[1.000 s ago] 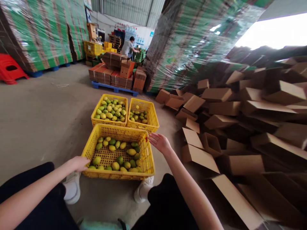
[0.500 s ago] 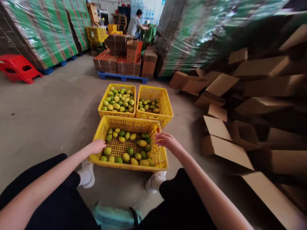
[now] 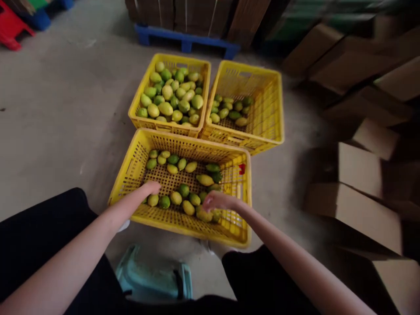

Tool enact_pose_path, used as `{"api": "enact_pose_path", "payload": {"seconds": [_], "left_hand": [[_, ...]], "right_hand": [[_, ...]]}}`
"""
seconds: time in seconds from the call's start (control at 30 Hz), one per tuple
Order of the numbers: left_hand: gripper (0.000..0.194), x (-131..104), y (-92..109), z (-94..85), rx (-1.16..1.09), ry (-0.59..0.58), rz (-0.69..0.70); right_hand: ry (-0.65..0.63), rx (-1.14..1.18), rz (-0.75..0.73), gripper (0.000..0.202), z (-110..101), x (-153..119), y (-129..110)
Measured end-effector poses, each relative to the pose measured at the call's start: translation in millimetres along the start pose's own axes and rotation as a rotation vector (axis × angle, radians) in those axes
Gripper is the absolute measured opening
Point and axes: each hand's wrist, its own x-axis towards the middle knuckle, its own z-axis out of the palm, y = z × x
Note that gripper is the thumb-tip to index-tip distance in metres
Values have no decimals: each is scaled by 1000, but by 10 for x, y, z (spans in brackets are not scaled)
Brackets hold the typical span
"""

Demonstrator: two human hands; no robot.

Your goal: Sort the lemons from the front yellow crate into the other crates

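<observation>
In the near yellow crate [image 3: 183,227] lie several green and yellow fruits [image 3: 176,198], with the mesh bottom showing between them. My left hand [image 3: 152,187] reaches over the crate's left part, near fruits at the front; its fingers are blurred and partly hidden. At the front right, my right hand [image 3: 216,201] is low over the fruits with curled fingers; whether it grips one cannot be made out. Behind stand a fuller yellow crate of fruits [image 3: 133,105] on the left and a less filled yellow crate [image 3: 280,105] on the right.
A blue pallet [image 3: 187,39] with stacked cardboard stands behind the crates. Open cardboard boxes [image 3: 364,210] crowd the right side. A teal stool [image 3: 151,278] is between my legs, and a red stool [image 3: 9,26] is at the far left.
The view has tilted down and come closer to the crates. My left hand has moved inward into the near crate; my right hand has gone from its right side down to the front-right fruits.
</observation>
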Motion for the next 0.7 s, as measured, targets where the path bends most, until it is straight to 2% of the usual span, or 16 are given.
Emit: {"api": "enact_pose_path", "payload": {"seconds": [0.07,0.13,0.27,0.37,0.43,0.53,0.6,0.7], "left_hand": [[16,79,-61,37,23,-31,5],[19,122,-139,31,42,-35,41],[32,190,-369,-116,75,34,102],[38,288,-547,-212,96,43,29],[35,360,-619,-217,101,-7,-47],[26,431,-641,-172,96,-117,-135],[25,443,-627,-147,86,-166,-159],[34,419,-611,-152,70,-189,-156]], "right_hand": [[225,-187,175,12,-101,471,76],[377,-285,251,20,-97,892,110],[450,-243,318,37,142,1477,135],[459,-216,327,46,332,1672,185],[456,-210,297,46,367,1687,218],[475,-208,223,42,243,1520,207],[500,-209,166,43,89,1258,134],[555,-193,109,42,-113,612,-56]]}}
